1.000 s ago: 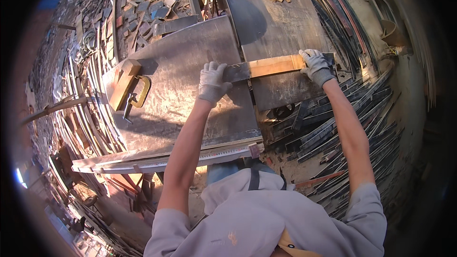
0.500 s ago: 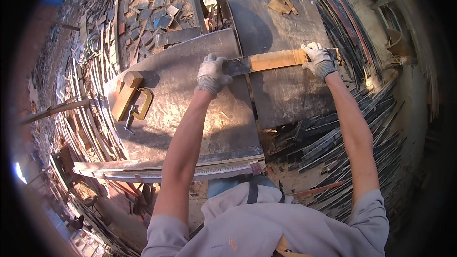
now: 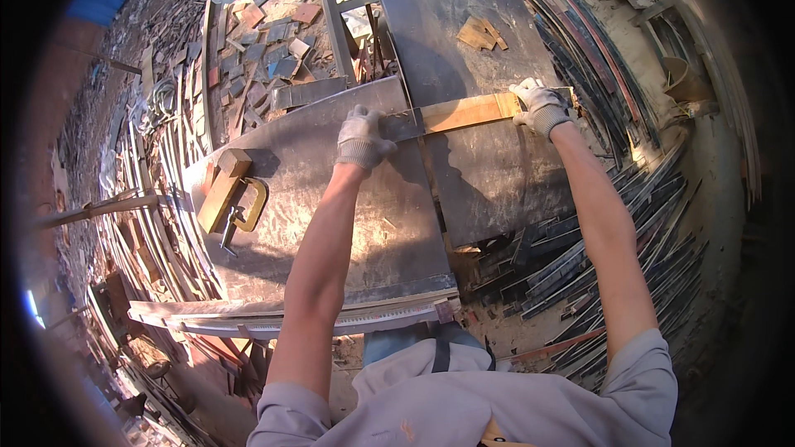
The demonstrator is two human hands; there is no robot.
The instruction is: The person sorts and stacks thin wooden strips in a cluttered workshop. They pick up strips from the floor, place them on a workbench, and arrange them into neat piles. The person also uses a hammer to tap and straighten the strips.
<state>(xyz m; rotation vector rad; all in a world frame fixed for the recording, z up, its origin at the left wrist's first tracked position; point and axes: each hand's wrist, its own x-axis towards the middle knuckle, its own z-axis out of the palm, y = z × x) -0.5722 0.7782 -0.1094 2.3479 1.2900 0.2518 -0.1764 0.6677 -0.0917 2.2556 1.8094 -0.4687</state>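
A narrow wooden board (image 3: 468, 113) lies crosswise over the seam between two dark panels, its middle pale and its left part dark. My left hand (image 3: 362, 132), in a pale knitted glove, grips the dark left end. Near the other end, my right hand (image 3: 540, 105), gloved the same way, has its fingers curled over the board. To the left of my left hand, a brass-coloured C-clamp (image 3: 251, 205) rests against a wooden block (image 3: 220, 199) on the left panel (image 3: 364, 232).
Small wood scraps (image 3: 480, 33) lie on the far right panel (image 3: 431, 0). A white-edged rail with measuring marks (image 3: 397, 315) runs along the near edge. Heaped offcuts (image 3: 286, 50) lie beyond; long strips (image 3: 613, 236) are piled at the right.
The view has tilted, so the panels and clamp sit lower in the picture. Both hands still hold the board, which has moved slightly away from me across the panels.
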